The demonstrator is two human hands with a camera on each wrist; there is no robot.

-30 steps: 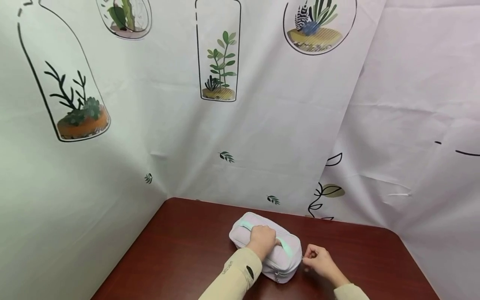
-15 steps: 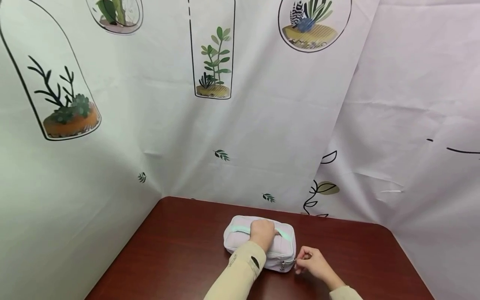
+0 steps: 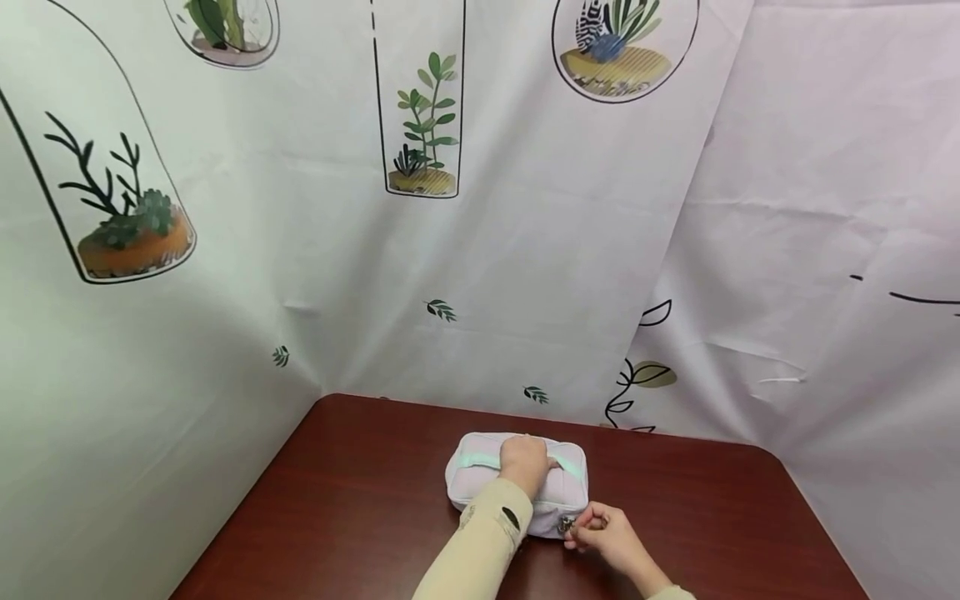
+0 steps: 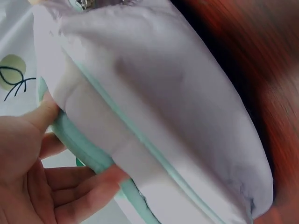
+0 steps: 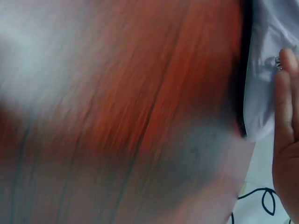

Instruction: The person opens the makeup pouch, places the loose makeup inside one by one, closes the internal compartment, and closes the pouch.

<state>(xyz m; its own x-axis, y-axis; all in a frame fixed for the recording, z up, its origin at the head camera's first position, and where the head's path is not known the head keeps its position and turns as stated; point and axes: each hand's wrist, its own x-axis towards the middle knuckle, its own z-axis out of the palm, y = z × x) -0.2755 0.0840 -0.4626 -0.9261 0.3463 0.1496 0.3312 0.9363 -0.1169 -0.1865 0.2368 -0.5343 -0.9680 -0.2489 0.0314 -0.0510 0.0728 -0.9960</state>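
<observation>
A pale lilac zippered pouch [image 3: 480,482] with a mint strap [image 3: 477,460] along its top lies on the table. My left hand [image 3: 523,460] is on top of the pouch and grips the strap; in the left wrist view, thumb and fingers [image 4: 93,186] are bent about the mint band. At the pouch's near right corner my right hand [image 3: 603,533] pinches the metal zipper pull [image 3: 566,524]. The right wrist view shows the fingertips at the small metal pull [image 5: 278,63], with much of that hand cut off by the frame edge.
The dark red-brown wooden table [image 3: 360,500] has rounded far corners. White cloth [image 3: 360,292] printed with plants in jars hangs behind it and along its left side.
The pouch has turned so its long side lies more squarely across the table. My right hand has moved left along the pouch's near right corner with the zipper pull.
</observation>
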